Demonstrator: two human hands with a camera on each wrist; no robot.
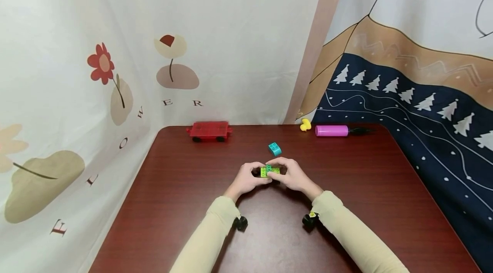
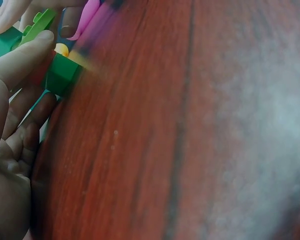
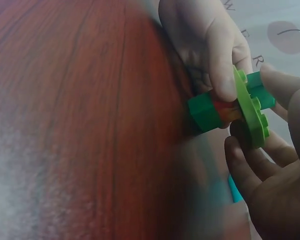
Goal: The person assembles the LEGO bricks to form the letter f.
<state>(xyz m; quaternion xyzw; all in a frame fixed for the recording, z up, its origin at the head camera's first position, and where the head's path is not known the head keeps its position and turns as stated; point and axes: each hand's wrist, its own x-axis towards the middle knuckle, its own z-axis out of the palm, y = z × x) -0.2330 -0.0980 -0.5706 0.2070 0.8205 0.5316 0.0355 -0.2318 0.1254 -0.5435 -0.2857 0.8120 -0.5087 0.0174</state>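
Over the middle of the table, both hands hold one small assembly of toy building bricks. Its lime-green plate (image 3: 253, 120) has round studs, and a green brick (image 1: 268, 167) sits on the studded side. On the plate's other side are a red-orange part (image 3: 224, 106) and a dark green brick (image 3: 204, 113). My left hand (image 1: 248, 177) grips the assembly from the left, its thumb against the plate. From the right, my right hand (image 1: 294, 175) pinches it between thumb and fingers. A loose teal brick (image 1: 275, 149) lies just beyond the hands.
Along the table's far edge stand a red wheeled toy wagon (image 1: 209, 131), a small yellow toy (image 1: 305, 125) and a purple cylinder (image 1: 331, 131) with a black end. Printed cloth (image 1: 239, 50) hangs behind and beside the brown table (image 1: 173, 204).
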